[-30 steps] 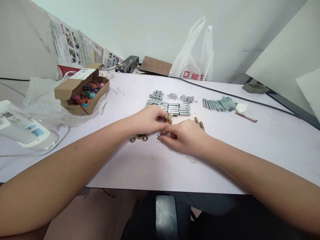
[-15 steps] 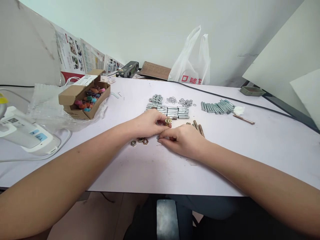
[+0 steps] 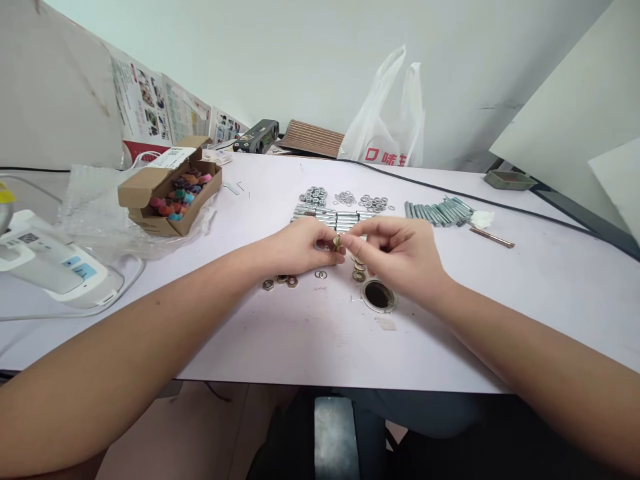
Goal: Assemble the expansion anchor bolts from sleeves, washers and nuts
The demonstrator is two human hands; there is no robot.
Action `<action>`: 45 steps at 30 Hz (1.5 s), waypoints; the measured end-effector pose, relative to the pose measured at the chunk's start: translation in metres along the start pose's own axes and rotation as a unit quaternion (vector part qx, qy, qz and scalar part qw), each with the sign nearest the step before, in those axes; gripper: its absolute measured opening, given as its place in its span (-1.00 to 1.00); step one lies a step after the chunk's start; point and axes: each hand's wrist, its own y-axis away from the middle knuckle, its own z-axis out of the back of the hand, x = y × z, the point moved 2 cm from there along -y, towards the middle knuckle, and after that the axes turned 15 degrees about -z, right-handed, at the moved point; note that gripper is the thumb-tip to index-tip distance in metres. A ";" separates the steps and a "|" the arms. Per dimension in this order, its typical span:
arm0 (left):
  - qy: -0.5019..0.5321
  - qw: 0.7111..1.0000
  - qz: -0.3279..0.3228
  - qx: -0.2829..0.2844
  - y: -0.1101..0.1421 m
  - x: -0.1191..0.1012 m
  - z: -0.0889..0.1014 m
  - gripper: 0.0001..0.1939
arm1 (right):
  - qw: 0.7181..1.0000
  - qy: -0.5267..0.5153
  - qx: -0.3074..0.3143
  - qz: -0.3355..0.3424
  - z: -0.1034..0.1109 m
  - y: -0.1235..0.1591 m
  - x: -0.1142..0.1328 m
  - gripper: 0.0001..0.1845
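My left hand (image 3: 303, 245) pinches a small brass-coloured bolt (image 3: 337, 241) with a flat washer around it. The bolt stands roughly upright between thumb and fingers. My right hand (image 3: 400, 257) is closed in a pinch, its thumb and forefinger tips meeting at the bolt's top; anything between them is too small to make out. Below the hands lie a couple of thin ring washers (image 3: 321, 274). Several brass-coloured flat washers (image 3: 359, 274) lie partly under my right hand. Left of these rest several brownish hex nuts (image 3: 292, 282), near my left wrist.
Behind the hands lie silver rods (image 3: 325, 215), silver nuts (image 3: 314, 195) and washers (image 3: 374, 202). A round hole (image 3: 379, 295) opens in the desk. More rods (image 3: 440, 211) lie right, a cardboard box (image 3: 175, 193) and white device (image 3: 65, 263) left. A black cable (image 3: 450, 190) crosses the back.
My right hand has lifted from the ring washers on the desk to the top of the bolt, uncovering the flat washers and the hole. My left hand keeps its hold.
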 end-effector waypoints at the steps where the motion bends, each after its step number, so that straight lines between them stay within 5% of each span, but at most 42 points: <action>1: -0.006 1.000 -0.001 0.000 0.000 -0.001 0.000 -0.80 | 0.999 -0.018 -0.011 -0.030 0.003 -0.002 0.000 -0.75; 5: -0.023 1.000 0.002 0.002 0.000 -0.004 0.000 -0.79 | 0.993 -0.057 0.003 -0.104 0.004 -0.009 -0.004 -0.68; 12: 0.012 0.998 0.058 0.014 0.001 -0.008 -0.001 -0.83 | 0.992 -0.040 0.039 -0.117 -0.002 -0.012 -0.008 -0.68; 18: -0.023 1.000 -0.008 -0.004 -0.001 -0.008 0.000 -0.85 | 0.992 -0.029 0.040 -0.116 -0.001 -0.013 -0.008 -0.67; 29: 0.030 0.998 0.050 0.012 0.001 -0.001 -0.002 -0.83 | 0.998 0.064 0.012 -0.023 -0.001 -0.011 -0.005 -0.75; 42: 0.004 1.000 0.020 0.005 0.000 -0.009 0.000 -0.82 | 0.988 0.145 0.036 0.028 -0.003 -0.011 -0.007 -0.73; 45: -0.010 1.000 -0.005 -0.003 0.000 -0.013 0.002 -0.85 | 0.986 0.157 -0.025 0.057 0.000 -0.005 -0.004 -0.74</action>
